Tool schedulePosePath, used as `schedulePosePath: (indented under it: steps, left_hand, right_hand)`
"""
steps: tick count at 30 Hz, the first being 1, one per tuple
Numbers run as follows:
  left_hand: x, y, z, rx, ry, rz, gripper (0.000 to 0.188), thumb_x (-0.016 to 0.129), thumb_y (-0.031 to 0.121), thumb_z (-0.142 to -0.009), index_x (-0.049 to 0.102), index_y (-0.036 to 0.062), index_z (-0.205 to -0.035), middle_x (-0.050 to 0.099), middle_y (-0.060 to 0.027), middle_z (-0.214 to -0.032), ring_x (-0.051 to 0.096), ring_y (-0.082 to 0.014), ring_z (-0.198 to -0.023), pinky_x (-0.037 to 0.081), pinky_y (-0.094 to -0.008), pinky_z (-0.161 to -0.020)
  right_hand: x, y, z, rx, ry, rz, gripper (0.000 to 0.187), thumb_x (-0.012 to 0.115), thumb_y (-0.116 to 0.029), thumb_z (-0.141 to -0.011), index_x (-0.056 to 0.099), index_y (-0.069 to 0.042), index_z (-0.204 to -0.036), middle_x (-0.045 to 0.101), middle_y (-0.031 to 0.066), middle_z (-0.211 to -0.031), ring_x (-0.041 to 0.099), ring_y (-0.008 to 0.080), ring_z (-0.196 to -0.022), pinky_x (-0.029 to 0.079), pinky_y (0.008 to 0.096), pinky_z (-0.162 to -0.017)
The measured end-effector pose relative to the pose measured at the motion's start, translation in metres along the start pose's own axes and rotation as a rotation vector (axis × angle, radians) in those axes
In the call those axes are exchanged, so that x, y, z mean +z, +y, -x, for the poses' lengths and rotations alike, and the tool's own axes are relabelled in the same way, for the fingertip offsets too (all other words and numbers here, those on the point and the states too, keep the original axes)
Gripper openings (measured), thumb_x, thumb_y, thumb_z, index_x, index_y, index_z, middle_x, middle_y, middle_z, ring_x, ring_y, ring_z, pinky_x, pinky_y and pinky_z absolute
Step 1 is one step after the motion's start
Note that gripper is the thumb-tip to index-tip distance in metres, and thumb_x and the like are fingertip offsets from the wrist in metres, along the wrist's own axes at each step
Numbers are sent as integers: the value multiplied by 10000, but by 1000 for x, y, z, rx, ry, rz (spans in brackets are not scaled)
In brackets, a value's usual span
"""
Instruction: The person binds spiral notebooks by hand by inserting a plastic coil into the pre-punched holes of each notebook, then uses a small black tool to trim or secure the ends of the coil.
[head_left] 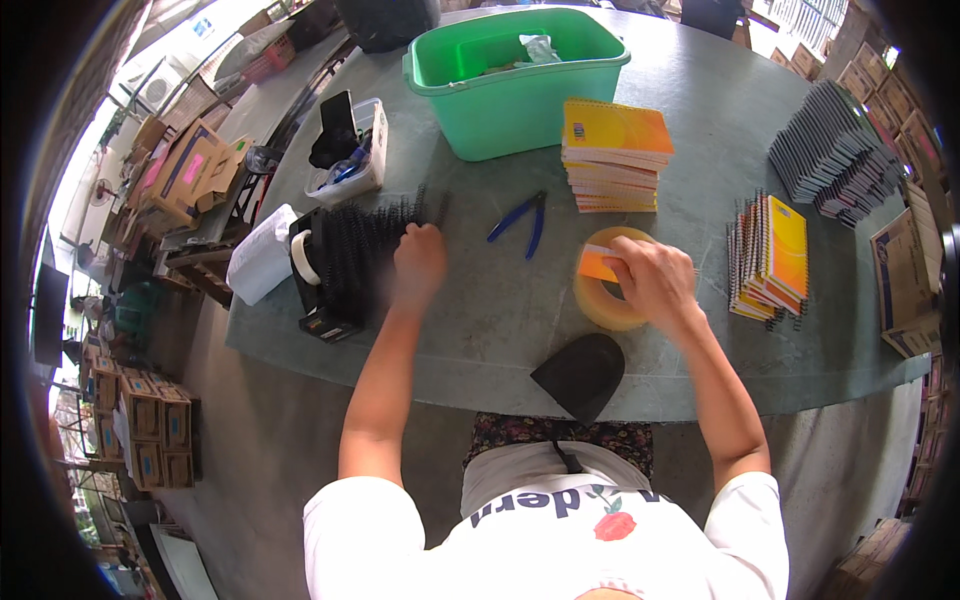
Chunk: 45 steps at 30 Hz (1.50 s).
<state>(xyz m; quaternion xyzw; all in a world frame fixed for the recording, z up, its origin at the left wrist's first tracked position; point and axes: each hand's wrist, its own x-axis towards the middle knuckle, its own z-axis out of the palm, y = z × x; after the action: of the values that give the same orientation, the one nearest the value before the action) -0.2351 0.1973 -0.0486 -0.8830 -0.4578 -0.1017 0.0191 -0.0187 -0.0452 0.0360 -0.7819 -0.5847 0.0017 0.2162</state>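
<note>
My left hand (418, 265) is closed at the fingertips, slightly blurred, with a thin black binding coil (443, 208) rising from it. Just left of that hand lies a dense heap of black coils (375, 240) in a black box (330, 325). My right hand (655, 280) pinches a small orange notebook (598, 264), much of it hidden by the fingers. Under this hand rests a wide roll of yellowish tape (608, 312). Blue-handled pliers (520, 220) lie spread between my hands, and a dark rounded pad (585, 375) sits at the table's near edge.
A green tub (515, 110) stands at the back, beside a stack of yellow notebooks (615, 165). More spiral notebooks (770, 255) and dark coil-bound stacks (830, 150) sit right, near a cardboard box (905, 285). A white container (362, 160) of tools stands left of the tub.
</note>
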Motion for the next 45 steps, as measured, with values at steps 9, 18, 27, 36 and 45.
schedulePosePath:
  steps: [9,18,27,36,45]
  left_hand:
    - [9,11,35,34,186,26,191,604,191,-825,600,3,-859,606,-148,-841,629,-315,-790,547,-415,-644]
    - [-87,44,21,6,236,1549,155,631,64,-887,625,25,-1037,653,-36,-885,607,-90,-767,517,-239,-699]
    - [-63,111,60,140,-132,1272,214,635,137,-896,653,5,-1063,655,-37,-795,587,-91,-681,480,-242,-604]
    - [-81,123,62,-52,-189,1178,241,632,226,-912,661,-12,-941,620,-32,-659,576,-87,-594,464,-254,-550]
    - [-70,98,41,333,-248,981,197,701,12,-792,595,19,-958,574,-97,-915,610,-224,-715,495,-322,-606]
  right_hand:
    - [12,3,-13,-25,55,27,105,588,-181,-869,633,-108,-929,684,69,-825,656,287,-750,501,394,-614]
    - [10,-8,-8,-43,104,-200,124,600,-206,-867,692,-132,-904,695,75,-826,663,281,-778,504,395,-662]
    - [9,-14,-12,13,71,-234,152,589,-199,-876,689,-141,-975,700,85,-831,666,283,-777,497,405,-686]
    - [7,-9,-7,-75,12,-276,174,580,-140,-862,690,-154,-997,700,86,-830,664,281,-773,493,396,-654]
    - [8,-12,-5,-150,76,-182,89,590,-151,-850,642,-128,-918,675,81,-769,665,269,-747,497,404,-606]
